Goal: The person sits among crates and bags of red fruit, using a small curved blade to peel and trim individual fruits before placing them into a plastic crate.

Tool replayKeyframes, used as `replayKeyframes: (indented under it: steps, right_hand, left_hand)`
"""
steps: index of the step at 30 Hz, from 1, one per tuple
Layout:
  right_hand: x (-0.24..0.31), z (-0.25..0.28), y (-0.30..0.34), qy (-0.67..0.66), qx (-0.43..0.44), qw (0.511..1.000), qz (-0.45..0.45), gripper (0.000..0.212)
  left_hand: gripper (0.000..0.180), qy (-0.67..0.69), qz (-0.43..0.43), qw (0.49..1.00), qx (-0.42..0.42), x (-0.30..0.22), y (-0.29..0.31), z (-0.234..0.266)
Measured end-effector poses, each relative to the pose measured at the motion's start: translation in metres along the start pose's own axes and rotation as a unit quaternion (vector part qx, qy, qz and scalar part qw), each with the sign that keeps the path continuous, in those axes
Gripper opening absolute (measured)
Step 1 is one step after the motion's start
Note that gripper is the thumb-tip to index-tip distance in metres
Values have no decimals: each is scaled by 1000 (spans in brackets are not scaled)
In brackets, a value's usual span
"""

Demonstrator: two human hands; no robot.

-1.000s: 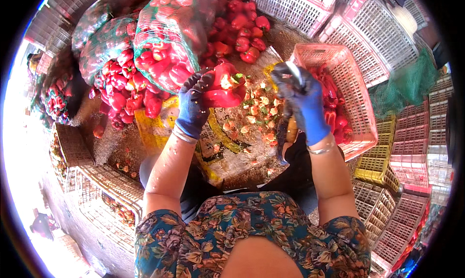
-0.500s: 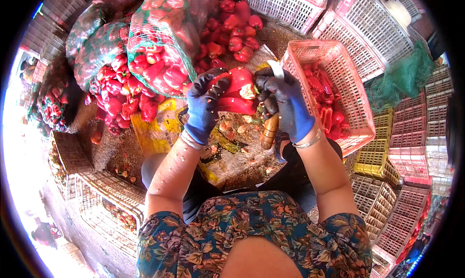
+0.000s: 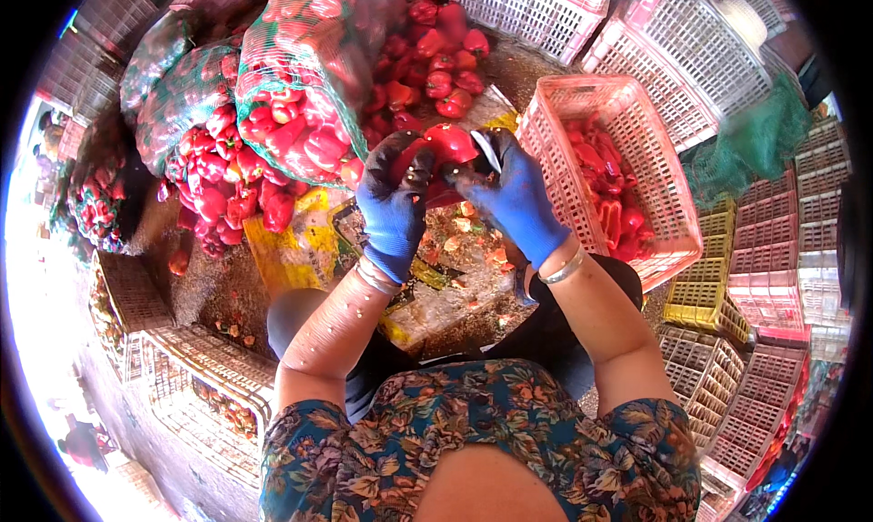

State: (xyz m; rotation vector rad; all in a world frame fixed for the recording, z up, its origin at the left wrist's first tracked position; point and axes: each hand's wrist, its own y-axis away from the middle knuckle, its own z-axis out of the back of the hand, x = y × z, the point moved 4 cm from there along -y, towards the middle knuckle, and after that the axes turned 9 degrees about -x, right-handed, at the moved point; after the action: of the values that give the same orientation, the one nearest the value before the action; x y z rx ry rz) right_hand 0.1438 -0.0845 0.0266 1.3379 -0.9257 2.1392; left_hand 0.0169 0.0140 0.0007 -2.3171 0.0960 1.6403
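My left hand [image 3: 393,215], in a blue glove with a black palm, is closed around a red bell pepper [image 3: 452,143]. My right hand [image 3: 520,202], gloved alike, grips a knife; its pale curved blade [image 3: 487,150] sticks up past the thumb side, and the handle is hidden. The right fingers press against the pepper's near side, where the hands hide the cut. To the right, a pink plastic crate [image 3: 668,138] holds red peppers [image 3: 607,163]. Below my hands, pepper scraps [image 3: 466,224] lie on a flattened yellow-and-white sack [image 3: 296,249].
Green net bags of red peppers [image 3: 300,76] lean at the far left, spilling peppers [image 3: 218,181]. A loose pile of peppers [image 3: 441,63] lies ahead. Stacked crates [image 3: 773,258] line the right, with a green net [image 3: 750,149] draped there. A pale crate [image 3: 205,390] stands at lower left.
The pepper has turned, so its pale stem end no longer faces up. My right hand has moved left and rolled over, hiding the knife's wooden handle. My left hand has shifted slightly right.
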Motion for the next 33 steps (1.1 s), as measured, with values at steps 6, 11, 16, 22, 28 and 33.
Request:
replayKeyframes:
  steps: [6,11,16,22,28,33]
  right_hand:
    - [-13,-4,-2,-3,10,1000,-29,44]
    - [-24,-12,0,-83,25,994,-73,42]
    - [-35,-17,-2,-132,30,989,-62,41]
    - [-14,-1,-4,22,14,1000,-13,35]
    - [5,13,-8,120,-47,988,89,31]
    - [-19,72,-36,-47,-182,982,-19,34]
  left_hand:
    - [28,17,34,999,10,3,7,1]
    - [29,-82,-77,994,16,-2,8,7]
    - [30,-16,-51,999,10,-9,7,3]
    - [31,-60,-67,995,45,-17,8,5]
    - [31,-85,-94,990,60,-30,10,6]
    - [24,24,29,999,28,-28,4,24]
